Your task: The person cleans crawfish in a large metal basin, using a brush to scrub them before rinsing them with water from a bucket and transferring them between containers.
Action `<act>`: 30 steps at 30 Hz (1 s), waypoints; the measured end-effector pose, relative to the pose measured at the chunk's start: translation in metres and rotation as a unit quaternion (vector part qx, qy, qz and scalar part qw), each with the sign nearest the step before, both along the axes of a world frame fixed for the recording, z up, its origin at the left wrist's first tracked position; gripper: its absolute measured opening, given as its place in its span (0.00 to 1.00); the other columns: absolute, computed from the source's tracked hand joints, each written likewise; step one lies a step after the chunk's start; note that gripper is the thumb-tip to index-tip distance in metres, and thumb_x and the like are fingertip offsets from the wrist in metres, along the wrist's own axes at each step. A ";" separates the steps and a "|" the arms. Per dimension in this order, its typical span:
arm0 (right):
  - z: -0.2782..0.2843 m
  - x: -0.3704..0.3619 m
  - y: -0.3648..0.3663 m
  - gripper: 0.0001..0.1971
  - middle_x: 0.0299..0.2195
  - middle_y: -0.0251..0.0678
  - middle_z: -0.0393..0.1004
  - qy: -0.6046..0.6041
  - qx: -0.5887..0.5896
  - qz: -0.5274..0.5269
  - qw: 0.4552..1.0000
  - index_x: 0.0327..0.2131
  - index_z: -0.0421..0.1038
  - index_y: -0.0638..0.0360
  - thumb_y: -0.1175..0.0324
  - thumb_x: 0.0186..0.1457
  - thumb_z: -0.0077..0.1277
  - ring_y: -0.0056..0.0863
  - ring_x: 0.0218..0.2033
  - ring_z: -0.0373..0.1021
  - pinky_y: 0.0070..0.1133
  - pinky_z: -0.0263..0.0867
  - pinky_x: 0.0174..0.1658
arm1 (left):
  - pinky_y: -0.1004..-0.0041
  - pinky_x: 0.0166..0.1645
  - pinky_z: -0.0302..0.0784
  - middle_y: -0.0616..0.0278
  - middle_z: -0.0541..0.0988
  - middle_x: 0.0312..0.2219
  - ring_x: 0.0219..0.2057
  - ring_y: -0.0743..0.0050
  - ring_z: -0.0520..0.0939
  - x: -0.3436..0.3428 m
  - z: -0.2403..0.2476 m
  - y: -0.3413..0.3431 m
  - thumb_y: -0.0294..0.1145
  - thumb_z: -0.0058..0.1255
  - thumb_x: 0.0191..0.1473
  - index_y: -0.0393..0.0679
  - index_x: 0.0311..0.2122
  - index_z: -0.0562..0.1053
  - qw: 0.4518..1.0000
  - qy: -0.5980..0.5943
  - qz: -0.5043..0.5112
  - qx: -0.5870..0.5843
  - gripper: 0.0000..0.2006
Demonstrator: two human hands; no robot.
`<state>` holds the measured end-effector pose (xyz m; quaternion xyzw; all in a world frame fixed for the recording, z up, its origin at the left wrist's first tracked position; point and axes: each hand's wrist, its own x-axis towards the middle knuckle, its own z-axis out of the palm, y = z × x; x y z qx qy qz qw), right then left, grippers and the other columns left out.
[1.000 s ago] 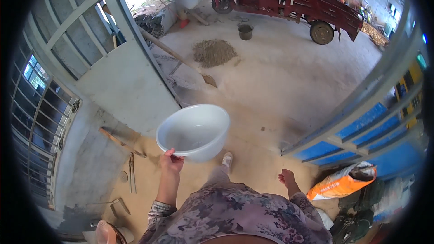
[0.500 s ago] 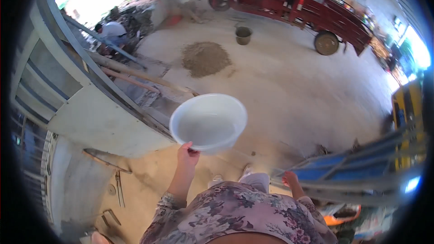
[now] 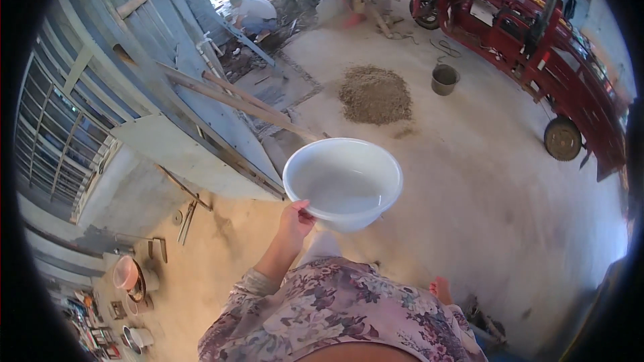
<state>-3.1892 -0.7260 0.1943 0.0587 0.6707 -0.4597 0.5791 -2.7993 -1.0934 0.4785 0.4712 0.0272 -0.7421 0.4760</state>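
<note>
A white round basin (image 3: 342,181) is held out in front of my body, tilted slightly, its inside facing up. My left hand (image 3: 296,220) grips its near left rim, with the thumb over the edge and the fingers underneath. No contents show in the basin apart from a shine on its bottom. Down by my right side hangs my right hand (image 3: 441,289), small in view, its fingers loosely bent and nothing seen in them.
Ahead lies a heap of sand (image 3: 376,94), with a dark bucket (image 3: 445,79) beside it. A red cargo tricycle (image 3: 530,47) stands right. Wooden poles (image 3: 235,100) lean by the metal door (image 3: 194,154). A person (image 3: 255,13) crouches outside. Tubs (image 3: 126,273) stand lower left.
My view has swung left, so the sand heap, bucket and tricycle sit farther right. The basin stays in my left hand. Tubs at the lower left have come into sight.
</note>
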 end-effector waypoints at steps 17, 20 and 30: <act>0.083 -0.142 -0.284 0.09 0.11 0.31 0.57 0.054 0.010 0.101 0.993 0.16 0.54 0.52 0.70 0.48 0.37 0.20 0.10 0.56 0.16 0.50 0.09 | 0.68 0.34 0.68 0.62 0.69 0.23 0.28 0.67 0.70 -0.115 -0.052 -0.240 0.20 0.44 0.39 0.41 0.25 0.65 0.994 0.074 0.053 0.057 0.05; 0.129 -0.165 -0.339 0.10 0.10 0.29 0.56 0.077 0.009 0.078 0.994 0.15 0.53 0.51 0.70 0.48 0.37 0.18 0.10 0.56 0.14 0.50 0.09 | 0.68 0.33 0.67 0.61 0.69 0.24 0.29 0.66 0.70 -0.142 -0.047 -0.276 0.19 0.44 0.39 0.41 0.27 0.66 0.991 0.094 0.074 0.066 0.06; 0.058 -0.289 -0.485 0.06 0.15 0.32 0.62 0.120 0.022 0.177 0.977 0.19 0.59 0.53 0.70 0.47 0.38 0.20 0.13 0.60 0.16 0.56 0.12 | 0.68 0.31 0.69 0.62 0.69 0.23 0.24 0.68 0.69 -0.224 -0.075 -0.366 0.19 0.44 0.37 0.40 0.25 0.66 0.973 0.052 0.194 0.113 0.06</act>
